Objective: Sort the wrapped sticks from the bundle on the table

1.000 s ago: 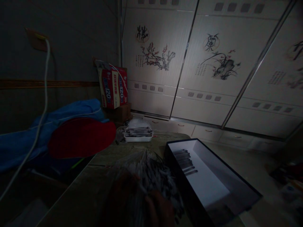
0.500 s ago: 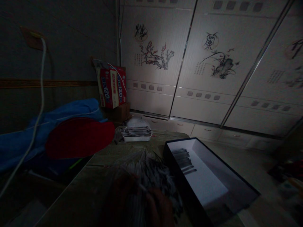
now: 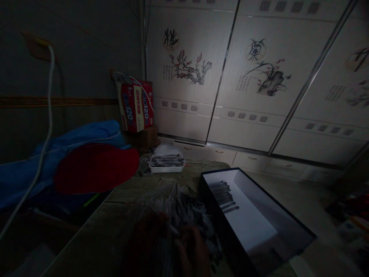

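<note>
The scene is very dark. A heap of thin dark sticks in clear plastic wrap (image 3: 178,207) lies on the table in front of me. My left hand (image 3: 150,238) rests on the near left side of the heap, fingers curled into it. At the heap's near edge my right hand (image 3: 194,248) has its fingers bent among the sticks; I cannot make out what it pinches. To the right lies an open black box with a white inside (image 3: 248,223), with a short row of sticks at its far end.
A small white tray of sticks (image 3: 166,163) sits at the table's far edge. Left of the table lie a red round cushion (image 3: 96,167) and blue cloth (image 3: 72,138). A red carton (image 3: 135,105) stands against the wall. A white cable (image 3: 43,134) hangs at left.
Both hands shifted slightly within the heap, the right hand a little toward the left. The view drifted slightly; nothing else moved.
</note>
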The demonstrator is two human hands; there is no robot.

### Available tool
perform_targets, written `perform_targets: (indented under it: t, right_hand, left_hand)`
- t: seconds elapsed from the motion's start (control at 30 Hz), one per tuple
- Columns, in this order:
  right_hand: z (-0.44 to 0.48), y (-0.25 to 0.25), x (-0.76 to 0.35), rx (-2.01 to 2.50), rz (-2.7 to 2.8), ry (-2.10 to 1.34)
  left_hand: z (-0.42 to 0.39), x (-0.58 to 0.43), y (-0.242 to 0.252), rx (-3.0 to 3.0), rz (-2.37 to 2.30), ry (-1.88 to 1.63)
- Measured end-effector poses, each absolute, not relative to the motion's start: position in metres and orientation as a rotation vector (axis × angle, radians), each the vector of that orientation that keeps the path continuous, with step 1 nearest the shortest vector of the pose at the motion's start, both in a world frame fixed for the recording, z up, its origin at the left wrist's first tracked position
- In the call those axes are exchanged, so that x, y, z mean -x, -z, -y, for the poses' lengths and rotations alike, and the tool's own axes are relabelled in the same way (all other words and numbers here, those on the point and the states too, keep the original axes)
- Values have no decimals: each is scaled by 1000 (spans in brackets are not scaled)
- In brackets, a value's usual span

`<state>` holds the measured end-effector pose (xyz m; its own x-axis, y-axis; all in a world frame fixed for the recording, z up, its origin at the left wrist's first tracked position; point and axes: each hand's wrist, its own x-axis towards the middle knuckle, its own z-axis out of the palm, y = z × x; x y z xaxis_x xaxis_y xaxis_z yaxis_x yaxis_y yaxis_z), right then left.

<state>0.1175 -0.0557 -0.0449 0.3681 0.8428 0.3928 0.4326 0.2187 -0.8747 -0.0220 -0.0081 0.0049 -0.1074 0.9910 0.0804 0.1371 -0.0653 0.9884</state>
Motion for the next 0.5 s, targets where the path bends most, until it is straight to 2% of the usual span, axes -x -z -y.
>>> perform_targets:
  t: [0.5]
  right_hand:
    - [55,56,-120,1437,1353,-334]
  left_hand:
    - [9,22,-3,-1238,-1240,-1309]
